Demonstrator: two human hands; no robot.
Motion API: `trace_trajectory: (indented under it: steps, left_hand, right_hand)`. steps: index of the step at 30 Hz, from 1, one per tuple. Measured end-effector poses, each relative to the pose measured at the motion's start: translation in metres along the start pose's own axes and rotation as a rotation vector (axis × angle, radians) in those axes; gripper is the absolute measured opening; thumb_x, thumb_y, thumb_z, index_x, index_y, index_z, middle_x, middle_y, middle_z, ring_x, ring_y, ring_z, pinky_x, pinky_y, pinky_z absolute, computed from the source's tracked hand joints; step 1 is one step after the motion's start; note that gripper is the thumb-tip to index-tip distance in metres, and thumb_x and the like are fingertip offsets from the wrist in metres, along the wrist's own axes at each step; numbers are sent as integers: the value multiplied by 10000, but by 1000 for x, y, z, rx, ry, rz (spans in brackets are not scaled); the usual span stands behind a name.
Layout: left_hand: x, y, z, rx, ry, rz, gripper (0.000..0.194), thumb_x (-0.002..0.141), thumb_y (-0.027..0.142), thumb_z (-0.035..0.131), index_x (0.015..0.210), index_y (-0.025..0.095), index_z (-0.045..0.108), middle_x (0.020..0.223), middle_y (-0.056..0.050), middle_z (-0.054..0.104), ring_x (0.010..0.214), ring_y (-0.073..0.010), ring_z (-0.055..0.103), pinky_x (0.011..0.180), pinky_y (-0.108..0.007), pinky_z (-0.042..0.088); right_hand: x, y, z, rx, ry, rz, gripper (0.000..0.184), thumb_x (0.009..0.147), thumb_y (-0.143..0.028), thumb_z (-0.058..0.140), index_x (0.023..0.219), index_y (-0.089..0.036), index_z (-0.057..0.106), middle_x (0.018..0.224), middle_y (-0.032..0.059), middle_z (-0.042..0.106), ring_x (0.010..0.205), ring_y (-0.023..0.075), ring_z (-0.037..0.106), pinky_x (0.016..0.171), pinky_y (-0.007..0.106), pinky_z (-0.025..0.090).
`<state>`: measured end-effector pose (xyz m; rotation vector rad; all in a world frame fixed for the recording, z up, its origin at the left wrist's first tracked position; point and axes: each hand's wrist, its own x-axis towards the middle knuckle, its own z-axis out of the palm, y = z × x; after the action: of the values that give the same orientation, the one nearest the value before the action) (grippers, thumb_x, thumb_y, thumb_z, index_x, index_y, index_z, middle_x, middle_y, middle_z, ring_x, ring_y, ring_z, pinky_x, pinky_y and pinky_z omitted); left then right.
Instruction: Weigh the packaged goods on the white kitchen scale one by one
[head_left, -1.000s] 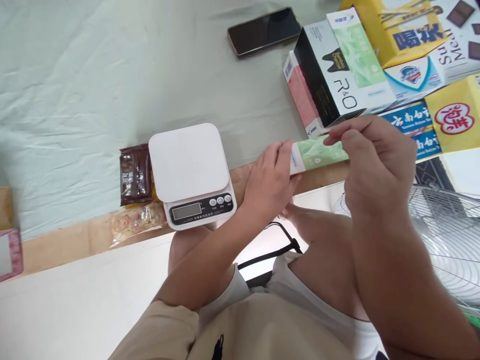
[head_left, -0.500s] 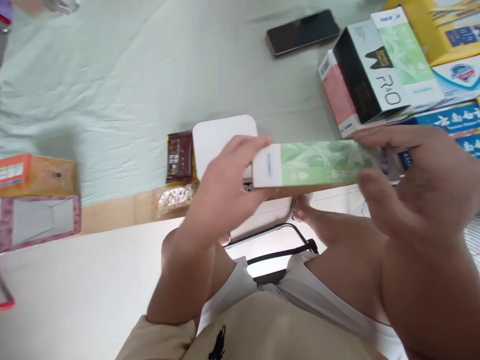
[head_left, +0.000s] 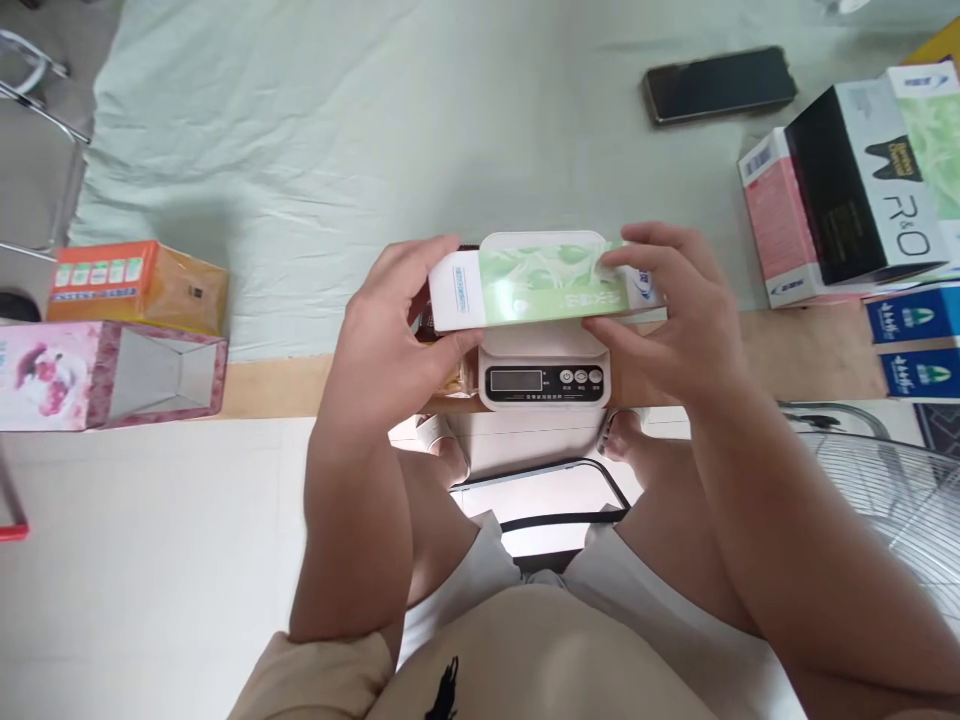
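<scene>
Both hands grip a long white-and-green carton (head_left: 551, 285), one at each end. My left hand (head_left: 401, 335) closes round its left end, thumb below and fingers above. My right hand (head_left: 675, 310) pinches the right end between thumb and fingers. Below the carton is a white digital kitchen scale (head_left: 544, 390), with a grey display and several buttons on its front. The carton hides part of the scale's plate; whether it touches the plate I cannot tell. Beside the scale, partly behind my left hand, lie small packets (head_left: 459, 378).
On the right stand a black-and-white R&O box (head_left: 870, 190), a pink carton (head_left: 780, 220) and blue boxes (head_left: 915, 340). A phone (head_left: 720, 85) lies farther back. At left are an orange box (head_left: 142, 285) and a pink floral box (head_left: 112, 375). A fan (head_left: 900, 500) stands below right.
The carton has moved over the scale, and its printed face is turned more toward me. My right hand has come inward. The view has shifted, bringing the scale's display into sight.
</scene>
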<state>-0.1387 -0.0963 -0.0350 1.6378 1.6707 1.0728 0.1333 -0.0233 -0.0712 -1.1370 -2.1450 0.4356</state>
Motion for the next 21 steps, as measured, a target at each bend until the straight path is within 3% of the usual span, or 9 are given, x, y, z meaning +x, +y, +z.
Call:
trace_trajectory:
  steps: [4,7,9,12,16,21]
  left_hand:
    - [1,-12,-2,60,-43,-43,640,811,332,869,1408,344,639,1460,-60,649,1329,-318,666,1114,-475,608]
    - [-2,-20,-7,66,-31,-38,765,799,473,886,1484,335,575,1607,-69,556,1518,-364,520,1288,-552,453]
    - [-4,-24,-12,31,45,-2,735,858,600,810,1498,353,548,1660,-51,505,1599,-354,418,1346,-555,361]
    - [-3,-29,-18,-3,123,25,611,951,683,662,1465,368,559,1603,-29,556,1590,-320,429,1344,-527,363]
    - [-1,-33,-14,22,102,4,627,933,641,710,1462,343,552,1575,-40,567,1577,-310,446,1346,-510,367]
    - [-1,-31,-8,57,42,-5,574,916,446,763,1446,342,569,1584,-61,564,1581,-321,460,1335,-513,402]
  right_hand:
    - [11,0,7,27,-48,-15,486,819,-333,742,1296,-329,648,1450,101,631,1366,347,607,1096,564,548]
    - [11,1,5,76,-31,-43,538,833,-307,670,1365,-326,592,1507,103,593,1469,344,530,1174,593,483]
    - [9,2,6,128,38,-38,549,844,-274,621,1389,-308,571,1520,116,587,1485,331,521,1212,590,447]
    - [6,3,8,173,137,37,526,861,-239,576,1384,-294,573,1517,125,598,1477,309,548,1233,550,433]
    - [4,3,12,180,170,59,523,871,-220,574,1389,-288,577,1499,131,612,1440,308,585,1167,510,483]
    - [2,7,13,171,187,65,520,900,-206,575,1412,-293,563,1488,128,621,1418,322,603,1131,513,493]
